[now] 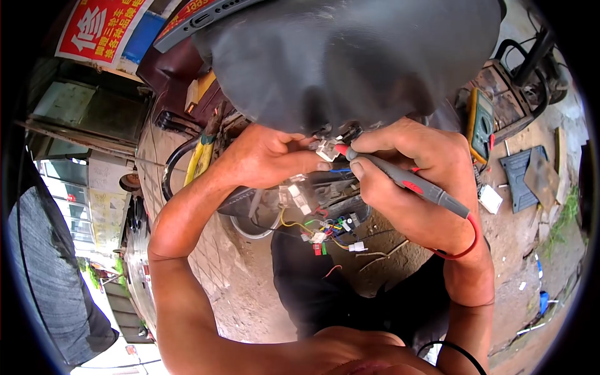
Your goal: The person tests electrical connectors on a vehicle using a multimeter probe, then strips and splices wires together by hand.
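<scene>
Your left hand (269,156) pinches a small white connector (326,150); your right hand (434,156), fingers curled, grips a slanting grey probe (407,180) with red markings and a red lead (474,234).

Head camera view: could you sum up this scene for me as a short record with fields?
left hand: pinching a white connector
right hand: holding a grey probe with a red cable
probe's red end: at the connector; contact unclear
above hands: large black seat-like piece
picture's right: yellow-edged multimeter
below hands: coloured wires
</scene>
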Tool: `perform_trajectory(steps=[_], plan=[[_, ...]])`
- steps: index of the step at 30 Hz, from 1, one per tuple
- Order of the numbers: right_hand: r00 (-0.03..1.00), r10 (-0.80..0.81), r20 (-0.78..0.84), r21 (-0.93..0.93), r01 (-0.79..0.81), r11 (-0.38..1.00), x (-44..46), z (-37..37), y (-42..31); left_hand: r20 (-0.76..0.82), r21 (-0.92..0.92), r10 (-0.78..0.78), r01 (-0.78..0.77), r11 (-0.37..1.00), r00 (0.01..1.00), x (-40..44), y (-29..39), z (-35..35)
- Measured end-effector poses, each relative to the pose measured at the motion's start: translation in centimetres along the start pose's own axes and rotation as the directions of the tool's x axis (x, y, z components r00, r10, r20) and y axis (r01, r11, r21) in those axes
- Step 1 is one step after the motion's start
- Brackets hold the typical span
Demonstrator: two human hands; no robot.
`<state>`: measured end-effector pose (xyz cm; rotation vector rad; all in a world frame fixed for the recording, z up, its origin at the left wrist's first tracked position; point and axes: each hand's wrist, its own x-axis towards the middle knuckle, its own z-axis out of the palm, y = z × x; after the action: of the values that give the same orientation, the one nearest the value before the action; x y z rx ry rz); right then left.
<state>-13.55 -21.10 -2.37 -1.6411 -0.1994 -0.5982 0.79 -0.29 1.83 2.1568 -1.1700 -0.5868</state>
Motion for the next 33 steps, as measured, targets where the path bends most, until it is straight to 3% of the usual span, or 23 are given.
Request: perform_trajectory(steps=[11, 20, 33], plan=[[1.0, -0.022, -0.004, -0.039, 0.022, 0.999, 0.0, 0.1, 0.0, 0.001, 0.044, -0.084, 0.084, 0.996, 0.996, -0.5, -1.6, -0.1], [0.995, -0.099, -0.019, -0.083, 0.098, 0.992, 0.1, 0.4, 0.4, -0.006, 0.005, -0.027, 0.027, 1.0, 1.0, -0.3, -1.0, 0.2], [0.996, -0.088, 0.007, -0.08, 0.088, 0.993, 0.2, 0.6, 0.9, 0.023, 0.308, 0.013, -0.02, 0.951, 1.0, -0.3, -0.2, -0.1]])
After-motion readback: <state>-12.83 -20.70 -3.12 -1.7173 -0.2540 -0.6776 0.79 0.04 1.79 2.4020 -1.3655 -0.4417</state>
